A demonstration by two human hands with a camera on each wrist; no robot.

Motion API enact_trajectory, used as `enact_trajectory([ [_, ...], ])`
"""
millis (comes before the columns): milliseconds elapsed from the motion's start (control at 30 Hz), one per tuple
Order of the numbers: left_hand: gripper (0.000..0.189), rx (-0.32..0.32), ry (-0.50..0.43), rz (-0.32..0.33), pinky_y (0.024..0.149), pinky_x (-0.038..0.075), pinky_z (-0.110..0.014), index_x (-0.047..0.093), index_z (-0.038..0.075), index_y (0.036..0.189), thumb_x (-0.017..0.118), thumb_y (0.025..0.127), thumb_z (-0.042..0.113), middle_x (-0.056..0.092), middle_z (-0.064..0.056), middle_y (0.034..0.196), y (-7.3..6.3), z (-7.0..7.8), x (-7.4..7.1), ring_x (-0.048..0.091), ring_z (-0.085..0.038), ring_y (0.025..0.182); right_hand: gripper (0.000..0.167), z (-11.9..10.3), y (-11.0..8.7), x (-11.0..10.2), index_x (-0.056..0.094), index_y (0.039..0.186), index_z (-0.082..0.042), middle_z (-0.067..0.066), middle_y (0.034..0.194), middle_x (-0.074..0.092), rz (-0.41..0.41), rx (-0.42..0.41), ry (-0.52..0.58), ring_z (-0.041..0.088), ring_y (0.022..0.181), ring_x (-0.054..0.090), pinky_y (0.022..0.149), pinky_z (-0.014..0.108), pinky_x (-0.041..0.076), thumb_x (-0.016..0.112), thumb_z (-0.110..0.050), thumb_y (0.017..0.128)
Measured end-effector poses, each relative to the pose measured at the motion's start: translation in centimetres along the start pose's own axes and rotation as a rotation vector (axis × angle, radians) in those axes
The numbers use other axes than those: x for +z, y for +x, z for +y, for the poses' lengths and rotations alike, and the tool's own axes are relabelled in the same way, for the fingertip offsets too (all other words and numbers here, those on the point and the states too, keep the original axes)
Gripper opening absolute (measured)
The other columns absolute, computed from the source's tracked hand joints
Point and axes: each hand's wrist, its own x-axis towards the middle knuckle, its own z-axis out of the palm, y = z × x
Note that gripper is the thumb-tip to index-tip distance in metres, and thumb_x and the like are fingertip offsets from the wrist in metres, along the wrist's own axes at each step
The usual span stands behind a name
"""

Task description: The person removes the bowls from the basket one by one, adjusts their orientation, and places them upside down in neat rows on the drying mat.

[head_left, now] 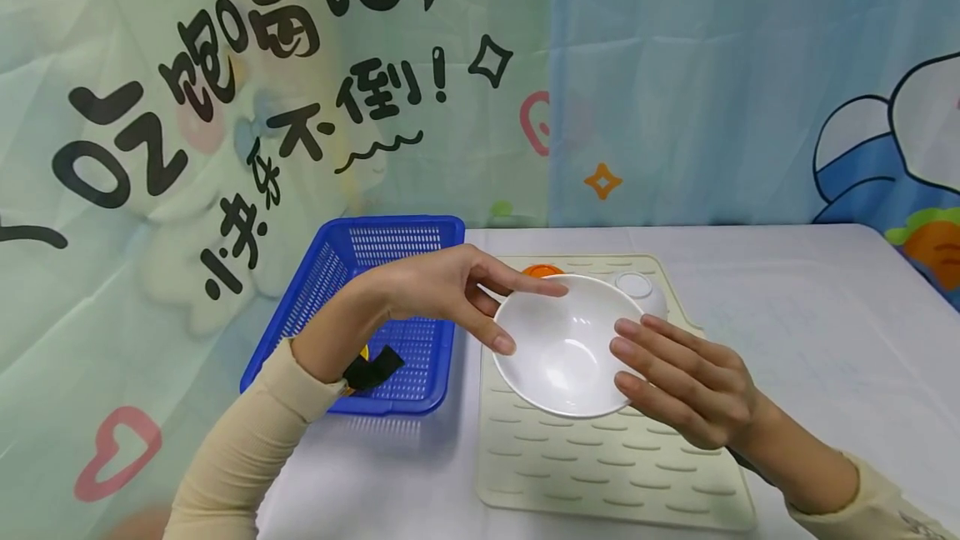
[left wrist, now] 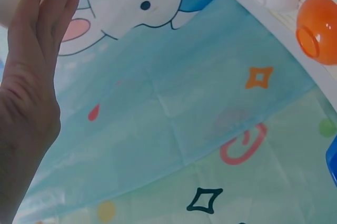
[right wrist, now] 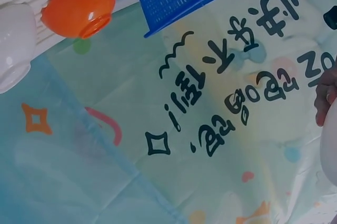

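A white bowl (head_left: 566, 348), held above the mat, shows its glossy inside in the head view. My left hand (head_left: 450, 290) grips it at the left rim, with thumb and forefinger over the inside and other fingers behind. At the right rim, straight fingers of my right hand (head_left: 686, 377) lie over the inside; its thumb is hidden. Only an edge of this bowl (right wrist: 330, 147) enters the right wrist view. Behind it on the mat, an orange bowl (right wrist: 81, 5) and another white bowl (right wrist: 15, 45) stand upside down.
A cream ridged mat (head_left: 600, 473) lies on the white-covered table (head_left: 825, 340). To its left stands a blue perforated basket (head_left: 438, 365), partly behind my left forearm. A printed cloth backdrop (head_left: 675, 90) rises behind the table and along the left side.
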Motion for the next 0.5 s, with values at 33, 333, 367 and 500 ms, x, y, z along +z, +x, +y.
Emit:
enact_trajectory([
  [33, 0.062, 0.006, -0.004, 0.002, 0.082, 0.051, -0.035, 0.045, 0.005, 0.136, 0.069, 0.079, -0.003, 0.056, -0.003, 0.126, 0.0, -0.1, 0.0, 0.064, -0.026, 0.085, 0.015, 0.0, -0.1, -0.1, 0.063, 0.102, 0.004, 0.02, 0.102, 0.065, -0.008, 0.001, -0.003, 0.031, 0.096, 0.063, 0.088, 0.036, 0.048, 0.053, -0.002, 0.092],
  [333, 0.064, 0.134, -0.037, 0.061, 0.083, 0.05, -0.043, 0.039, 0.004, 0.14, 0.064, 0.082, -0.006, 0.043, -0.004, 0.139, -0.2, -0.9, 0.1, 0.061, -0.03, 0.1, 0.011, 0.6, -0.1, 0.0, 0.063, 0.097, 0.001, 0.019, 0.095, 0.066, 0.016, 0.027, -0.042, 0.033, 0.09, 0.064, 0.082, 0.036, 0.051, 0.057, -0.006, 0.091],
  [367, 0.065, 0.151, -0.047, 0.067, 0.083, 0.05, -0.044, 0.037, 0.004, 0.14, 0.064, 0.082, -0.007, 0.044, -0.007, 0.138, -0.3, -1.0, 0.1, 0.061, -0.029, 0.102, 0.012, 0.7, 0.1, 0.0, 0.063, 0.097, 0.001, 0.019, 0.097, 0.066, 0.013, 0.04, -0.042, 0.032, 0.091, 0.064, 0.083, 0.036, 0.05, 0.058, -0.009, 0.091],
  [500, 0.078, 0.223, -0.112, 0.09, 0.091, 0.046, -0.042, 0.03, 0.004, 0.144, 0.067, 0.077, -0.01, 0.045, -0.015, 0.136, -0.4, -1.4, 0.4, 0.054, -0.028, 0.114, 0.028, 1.4, 0.4, -0.2, 0.062, 0.101, -0.001, 0.016, 0.102, 0.066, -0.022, 0.132, -0.084, 0.027, 0.097, 0.063, 0.087, 0.031, 0.047, 0.063, -0.026, 0.088],
])
